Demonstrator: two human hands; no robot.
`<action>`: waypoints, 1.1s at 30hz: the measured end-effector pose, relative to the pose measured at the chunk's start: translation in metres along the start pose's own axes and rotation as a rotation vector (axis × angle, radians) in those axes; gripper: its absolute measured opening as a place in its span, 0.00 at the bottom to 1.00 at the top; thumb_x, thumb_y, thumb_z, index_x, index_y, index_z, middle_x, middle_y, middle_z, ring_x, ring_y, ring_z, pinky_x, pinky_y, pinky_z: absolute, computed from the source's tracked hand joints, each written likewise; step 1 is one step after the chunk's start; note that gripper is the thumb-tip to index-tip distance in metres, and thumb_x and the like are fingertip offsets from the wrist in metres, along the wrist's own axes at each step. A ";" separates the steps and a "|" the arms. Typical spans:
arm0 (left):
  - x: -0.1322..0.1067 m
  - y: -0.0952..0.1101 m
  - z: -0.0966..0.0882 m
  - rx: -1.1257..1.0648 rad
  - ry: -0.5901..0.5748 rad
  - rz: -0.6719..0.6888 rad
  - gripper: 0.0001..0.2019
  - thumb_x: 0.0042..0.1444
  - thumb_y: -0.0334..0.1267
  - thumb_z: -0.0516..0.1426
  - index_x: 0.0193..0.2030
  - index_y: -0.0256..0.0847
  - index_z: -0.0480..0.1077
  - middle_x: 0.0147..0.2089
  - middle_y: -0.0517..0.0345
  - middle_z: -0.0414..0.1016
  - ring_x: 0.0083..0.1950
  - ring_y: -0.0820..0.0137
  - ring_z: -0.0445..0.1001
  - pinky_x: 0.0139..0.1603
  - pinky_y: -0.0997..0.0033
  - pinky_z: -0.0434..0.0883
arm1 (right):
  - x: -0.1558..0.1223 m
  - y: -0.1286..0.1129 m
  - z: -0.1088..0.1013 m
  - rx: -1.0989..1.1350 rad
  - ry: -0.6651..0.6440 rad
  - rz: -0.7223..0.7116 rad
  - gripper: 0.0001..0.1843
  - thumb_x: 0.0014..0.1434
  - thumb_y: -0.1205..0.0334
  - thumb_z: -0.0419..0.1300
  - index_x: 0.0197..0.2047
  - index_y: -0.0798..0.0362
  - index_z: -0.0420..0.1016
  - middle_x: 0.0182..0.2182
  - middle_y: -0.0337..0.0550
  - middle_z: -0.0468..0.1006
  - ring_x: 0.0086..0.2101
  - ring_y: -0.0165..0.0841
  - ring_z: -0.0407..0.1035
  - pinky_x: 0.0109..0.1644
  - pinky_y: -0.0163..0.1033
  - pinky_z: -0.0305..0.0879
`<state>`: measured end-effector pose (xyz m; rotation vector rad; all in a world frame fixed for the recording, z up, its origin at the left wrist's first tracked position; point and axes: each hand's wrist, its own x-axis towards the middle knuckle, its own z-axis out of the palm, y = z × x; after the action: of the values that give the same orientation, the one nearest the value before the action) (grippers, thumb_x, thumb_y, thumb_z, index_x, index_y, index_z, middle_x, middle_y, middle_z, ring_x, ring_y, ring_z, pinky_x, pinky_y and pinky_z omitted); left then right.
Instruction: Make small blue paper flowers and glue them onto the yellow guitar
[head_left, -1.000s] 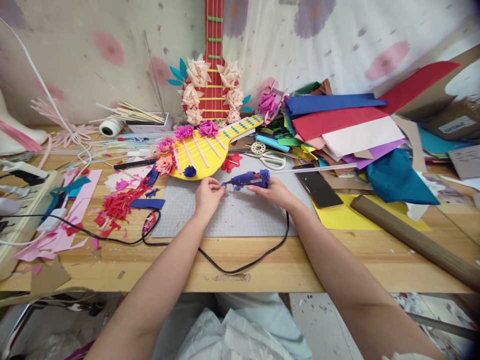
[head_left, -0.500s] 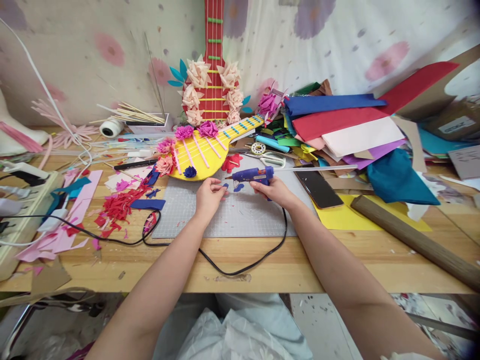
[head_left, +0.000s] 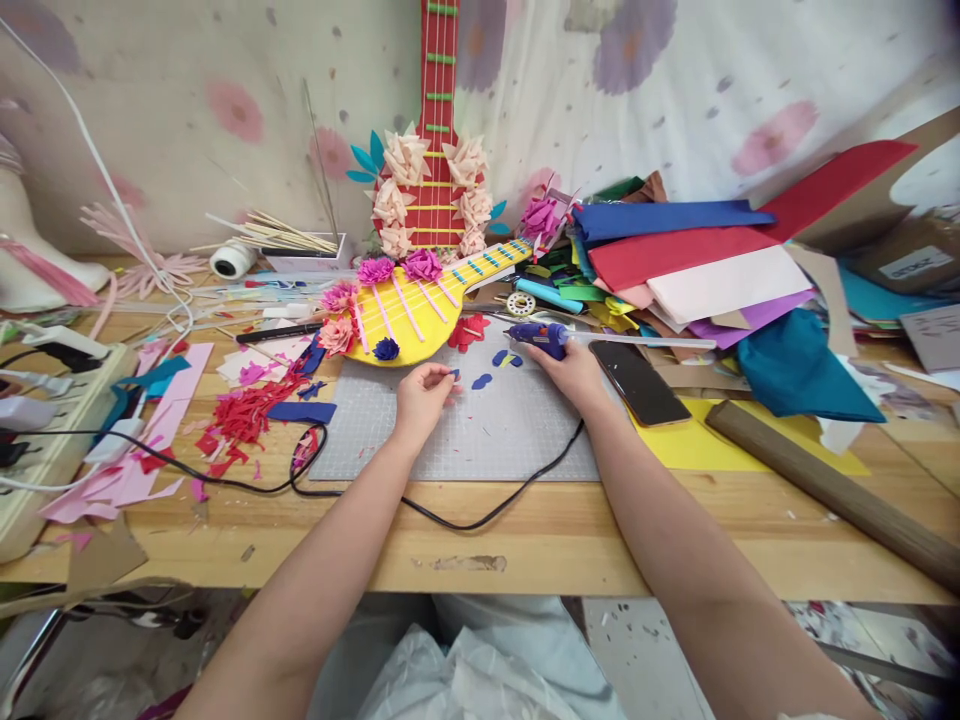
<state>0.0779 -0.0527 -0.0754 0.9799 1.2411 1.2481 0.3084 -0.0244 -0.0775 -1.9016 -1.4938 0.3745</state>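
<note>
The left hand (head_left: pixel 421 393) pinches a small blue petal (head_left: pixel 454 374). Just right of it, the right hand (head_left: pixel 576 366) grips the glue gun (head_left: pixel 537 335), nozzle pointing left, lying crosswise.

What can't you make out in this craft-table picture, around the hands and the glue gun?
- Glue gun, head view: handle and trigger hidden under the right hand.
- Small blue piece at the left hand: too small to tell its shape.
- Black cord: its left end runs under pink scraps.
- Phone: dark screen.
</note>
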 end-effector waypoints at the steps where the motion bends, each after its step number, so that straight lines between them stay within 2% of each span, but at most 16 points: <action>1: -0.001 0.002 0.000 -0.027 0.002 -0.009 0.08 0.43 0.34 0.61 0.30 0.37 0.68 0.29 0.58 0.76 0.27 0.73 0.76 0.23 0.78 0.70 | -0.001 0.000 -0.001 -0.025 0.012 -0.015 0.30 0.46 0.35 0.57 0.36 0.55 0.72 0.31 0.49 0.74 0.34 0.41 0.67 0.37 0.43 0.61; 3: -0.004 0.008 0.000 -0.091 0.014 -0.027 0.08 0.42 0.34 0.61 0.30 0.37 0.67 0.30 0.58 0.75 0.29 0.73 0.76 0.25 0.77 0.71 | -0.004 0.000 -0.005 -0.084 0.075 -0.040 0.29 0.46 0.36 0.58 0.37 0.54 0.69 0.35 0.51 0.74 0.39 0.42 0.66 0.40 0.44 0.60; 6: -0.009 0.018 0.000 -0.156 0.059 -0.053 0.09 0.40 0.34 0.62 0.29 0.37 0.68 0.30 0.60 0.73 0.30 0.74 0.74 0.25 0.76 0.72 | -0.013 -0.001 -0.017 -0.194 0.170 -0.043 0.26 0.44 0.37 0.60 0.33 0.52 0.64 0.38 0.52 0.72 0.42 0.43 0.64 0.42 0.44 0.59; 8: -0.012 0.023 -0.001 -0.161 0.080 -0.063 0.09 0.39 0.35 0.62 0.29 0.37 0.68 0.28 0.63 0.69 0.27 0.77 0.70 0.24 0.77 0.71 | -0.022 -0.006 -0.024 -0.225 0.129 -0.029 0.23 0.44 0.40 0.61 0.30 0.50 0.61 0.34 0.49 0.71 0.38 0.42 0.64 0.38 0.43 0.58; 10: -0.015 0.026 -0.003 -0.155 0.082 -0.077 0.10 0.39 0.36 0.62 0.29 0.38 0.69 0.25 0.66 0.65 0.23 0.80 0.64 0.20 0.79 0.68 | -0.032 -0.015 -0.025 -0.190 -0.008 -0.036 0.21 0.45 0.44 0.62 0.28 0.49 0.58 0.29 0.44 0.70 0.32 0.37 0.64 0.33 0.40 0.56; 12: -0.018 0.028 -0.006 -0.170 0.088 -0.100 0.11 0.38 0.36 0.62 0.30 0.38 0.68 0.24 0.67 0.63 0.20 0.82 0.59 0.17 0.81 0.65 | -0.040 -0.027 -0.019 -0.100 -0.159 -0.071 0.18 0.46 0.48 0.61 0.28 0.49 0.57 0.26 0.39 0.69 0.27 0.33 0.63 0.30 0.38 0.54; 14: -0.020 0.031 -0.009 -0.204 0.101 -0.115 0.11 0.37 0.36 0.62 0.30 0.38 0.66 0.24 0.68 0.62 0.20 0.82 0.60 0.17 0.81 0.66 | -0.045 -0.042 -0.008 0.008 -0.236 -0.117 0.16 0.47 0.50 0.60 0.28 0.49 0.57 0.25 0.37 0.69 0.25 0.31 0.62 0.29 0.37 0.54; 19: -0.021 0.040 -0.025 -0.216 0.121 -0.050 0.11 0.37 0.36 0.60 0.30 0.39 0.64 0.28 0.64 0.68 0.23 0.80 0.66 0.19 0.78 0.70 | -0.049 -0.076 0.020 0.197 -0.308 -0.227 0.11 0.49 0.55 0.58 0.30 0.50 0.60 0.26 0.36 0.70 0.27 0.29 0.63 0.31 0.36 0.57; 25: -0.009 0.052 -0.063 -0.159 0.201 0.067 0.11 0.37 0.35 0.60 0.29 0.39 0.65 0.27 0.65 0.68 0.21 0.81 0.64 0.19 0.79 0.70 | -0.050 -0.093 0.041 0.266 -0.339 -0.235 0.07 0.50 0.58 0.57 0.31 0.50 0.61 0.27 0.35 0.70 0.27 0.29 0.64 0.34 0.37 0.59; 28: -0.003 0.058 -0.079 -0.119 0.226 0.120 0.10 0.36 0.35 0.61 0.29 0.39 0.66 0.25 0.66 0.66 0.22 0.81 0.64 0.19 0.79 0.70 | -0.042 -0.096 0.051 0.390 -0.302 -0.139 0.10 0.49 0.59 0.58 0.33 0.50 0.60 0.28 0.34 0.69 0.27 0.28 0.66 0.34 0.38 0.62; 31: 0.001 0.064 -0.088 -0.083 0.243 0.150 0.10 0.36 0.36 0.61 0.28 0.38 0.67 0.24 0.66 0.65 0.21 0.80 0.64 0.19 0.79 0.70 | -0.029 -0.099 0.062 0.619 -0.293 0.108 0.15 0.49 0.61 0.59 0.36 0.49 0.54 0.30 0.33 0.67 0.25 0.27 0.69 0.32 0.38 0.67; 33: 0.004 0.066 -0.091 -0.063 0.247 0.149 0.10 0.35 0.35 0.61 0.28 0.38 0.67 0.24 0.65 0.66 0.21 0.79 0.65 0.19 0.78 0.70 | -0.019 -0.104 0.070 0.736 -0.331 0.234 0.19 0.50 0.63 0.60 0.38 0.48 0.51 0.30 0.33 0.67 0.25 0.28 0.70 0.30 0.38 0.69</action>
<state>-0.0210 -0.0510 -0.0215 0.9057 1.3272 1.5528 0.1831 -0.0079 -0.0630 -1.4444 -1.0925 1.2101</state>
